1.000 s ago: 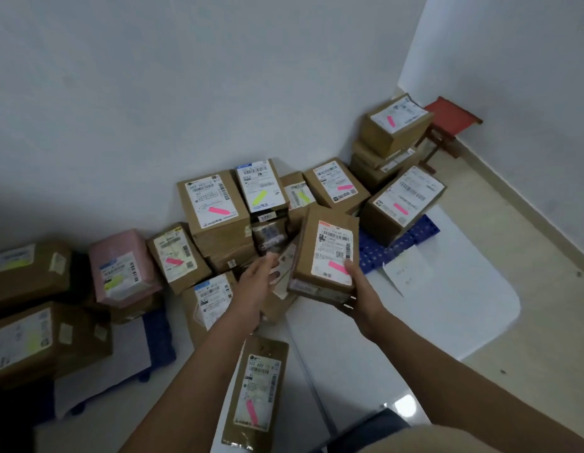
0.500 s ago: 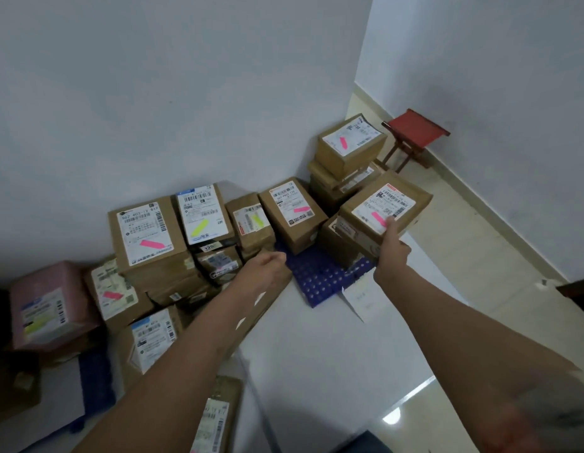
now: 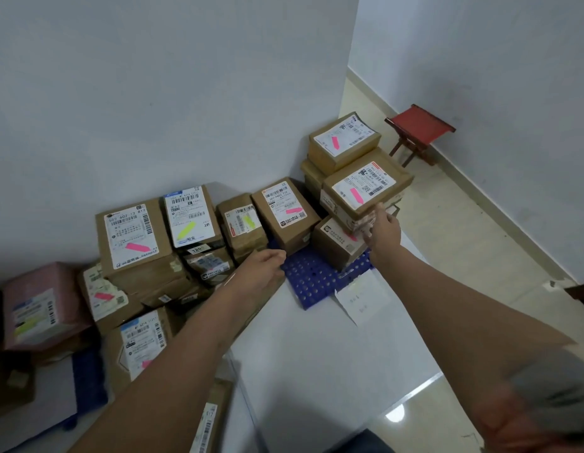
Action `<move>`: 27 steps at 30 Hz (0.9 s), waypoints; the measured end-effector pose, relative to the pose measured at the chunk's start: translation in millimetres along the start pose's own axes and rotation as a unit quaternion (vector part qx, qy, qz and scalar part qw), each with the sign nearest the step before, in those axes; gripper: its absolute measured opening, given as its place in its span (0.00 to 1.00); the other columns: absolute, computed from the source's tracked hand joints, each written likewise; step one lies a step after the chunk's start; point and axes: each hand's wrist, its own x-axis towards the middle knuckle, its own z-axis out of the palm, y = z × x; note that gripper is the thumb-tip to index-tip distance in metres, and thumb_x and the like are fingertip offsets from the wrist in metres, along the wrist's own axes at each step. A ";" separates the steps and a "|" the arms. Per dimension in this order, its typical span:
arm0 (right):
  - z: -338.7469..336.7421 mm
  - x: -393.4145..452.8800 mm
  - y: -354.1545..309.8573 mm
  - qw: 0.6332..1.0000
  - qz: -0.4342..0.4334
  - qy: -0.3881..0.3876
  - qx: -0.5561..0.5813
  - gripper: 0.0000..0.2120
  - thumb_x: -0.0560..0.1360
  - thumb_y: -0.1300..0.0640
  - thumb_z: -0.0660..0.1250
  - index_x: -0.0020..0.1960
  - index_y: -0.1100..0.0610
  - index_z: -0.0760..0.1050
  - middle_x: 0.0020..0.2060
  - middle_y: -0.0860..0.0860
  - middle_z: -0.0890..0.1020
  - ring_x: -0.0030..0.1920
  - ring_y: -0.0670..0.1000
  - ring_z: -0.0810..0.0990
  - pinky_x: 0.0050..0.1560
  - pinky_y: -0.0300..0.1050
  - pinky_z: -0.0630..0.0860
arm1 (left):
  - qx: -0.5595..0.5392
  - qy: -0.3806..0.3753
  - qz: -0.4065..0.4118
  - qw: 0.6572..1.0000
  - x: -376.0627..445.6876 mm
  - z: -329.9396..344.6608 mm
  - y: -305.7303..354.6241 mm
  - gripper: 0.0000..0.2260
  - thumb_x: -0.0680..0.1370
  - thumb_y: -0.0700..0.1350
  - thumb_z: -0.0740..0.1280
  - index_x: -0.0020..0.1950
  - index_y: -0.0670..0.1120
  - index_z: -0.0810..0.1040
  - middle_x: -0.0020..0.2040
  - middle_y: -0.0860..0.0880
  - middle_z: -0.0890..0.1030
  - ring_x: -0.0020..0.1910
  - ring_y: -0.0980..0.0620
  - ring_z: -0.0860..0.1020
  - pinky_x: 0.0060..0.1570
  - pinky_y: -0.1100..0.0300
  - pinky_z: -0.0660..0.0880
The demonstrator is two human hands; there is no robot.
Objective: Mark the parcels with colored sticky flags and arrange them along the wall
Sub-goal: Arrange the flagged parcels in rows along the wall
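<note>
Brown cardboard parcels with white labels and pink or yellow sticky flags are stacked along the white wall (image 3: 186,93). My right hand (image 3: 384,232) grips the near corner of a pink-flagged parcel (image 3: 366,189), which rests tilted on a lower box (image 3: 333,245) in front of the corner stack (image 3: 343,142). My left hand (image 3: 264,266) hovers empty, fingers loosely curled, in front of the yellow-flagged parcels (image 3: 189,217) (image 3: 241,220). A large box with a pink flag (image 3: 130,240) stands to the left.
A blue perforated mat (image 3: 313,279) lies under the boxes beside a white sheet (image 3: 317,354) and a paper slip (image 3: 362,297). A pink parcel (image 3: 35,305) sits far left. A red stool (image 3: 418,129) stands by the right wall. A flat parcel (image 3: 209,423) lies near me.
My right hand carried the pink-flagged parcel from the middle of the pile to the right and set it on the lower box near the corner stack. My left hand let go of it.
</note>
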 end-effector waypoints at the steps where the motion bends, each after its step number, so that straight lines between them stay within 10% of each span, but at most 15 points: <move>1: -0.5 -4.8 4.1 1.000 0.006 0.014 -0.006 0.21 0.82 0.45 0.59 0.72 0.52 0.66 0.57 0.51 0.76 0.44 0.48 0.78 0.37 0.43 0.78 | -0.006 0.003 -0.002 1.000 -1.7 -1.9 -0.9 0.11 0.82 0.48 0.66 0.63 0.47 0.78 0.54 0.49 0.81 0.47 0.55 0.80 0.46 0.63 0.75; 7: 9.9 -48.7 72.6 0.998 0.007 0.047 -0.051 0.19 0.81 0.45 0.59 0.67 0.53 0.69 0.61 0.53 0.77 0.59 0.54 0.77 0.61 0.52 0.77 | -0.064 0.042 -0.015 0.997 -21.9 -40.4 -25.8 0.09 0.82 0.45 0.65 0.61 0.46 0.78 0.53 0.47 0.82 0.51 0.50 0.80 0.54 0.57 0.76; 17: 66.1 -159.4 187.2 0.983 0.058 -0.092 -0.146 0.08 0.81 0.49 0.60 0.57 0.52 0.70 0.47 0.50 0.75 0.49 0.52 0.76 0.58 0.52 0.77 | -0.067 0.225 -0.077 0.969 -98.5 -152.0 -172.9 0.08 0.82 0.42 0.64 0.58 0.41 0.79 0.52 0.43 0.82 0.49 0.47 0.80 0.51 0.53 0.77; 27: 53.9 -232.9 302.6 0.879 0.283 -0.231 -0.306 0.22 0.80 0.48 0.64 0.67 0.61 0.68 0.57 0.57 0.73 0.59 0.57 0.74 0.61 0.52 0.76 | 0.057 0.109 -0.174 0.977 -135.7 -176.5 -279.8 0.21 0.80 0.53 0.66 0.72 0.47 0.71 0.67 0.48 0.75 0.58 0.51 0.75 0.55 0.59 0.72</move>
